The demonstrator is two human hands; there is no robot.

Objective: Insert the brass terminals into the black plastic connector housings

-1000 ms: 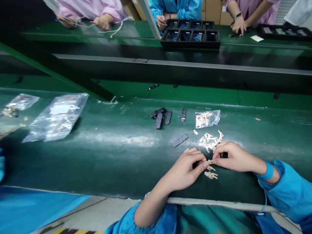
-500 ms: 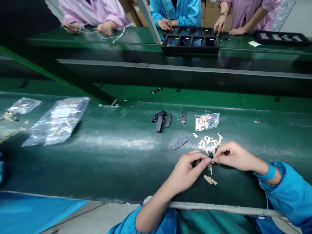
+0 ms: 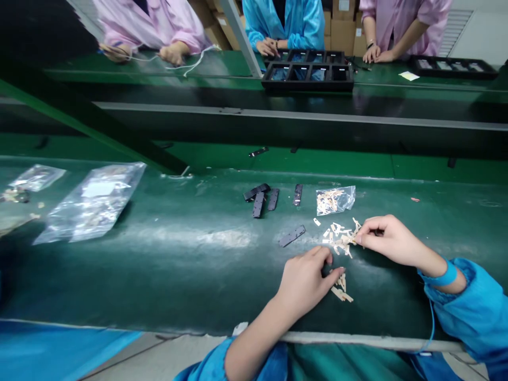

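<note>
Small flat cream-coloured pieces [image 3: 337,233] lie in a loose heap on the green bench. My right hand [image 3: 391,241] is at the heap's right edge, thumb and fingertips pinched over the pieces; what exactly is between them is too small to make out. My left hand [image 3: 304,280] rests lower down, thumb and fingers apart with nothing visible in them. Its thumb tip reaches a smaller group of cream pieces [image 3: 342,295]. Beyond the heap lies a clear plastic bag [image 3: 335,200] of similar pieces. A dark slim plastic part [image 3: 292,236] lies left of the heap.
Several dark plastic parts [image 3: 259,204] lie farther back. Large clear bags [image 3: 99,198] are at the left, near a slanting green post [image 3: 130,135]. Across a raised ledge, co-workers in pink and blue sleeves stand at a bench with black compartment trays [image 3: 307,84].
My hands have moved apart from where their fingertips met. The right went up to the heap; the left thumb and fingers spread. A co-worker's hand drew back from the tray.
</note>
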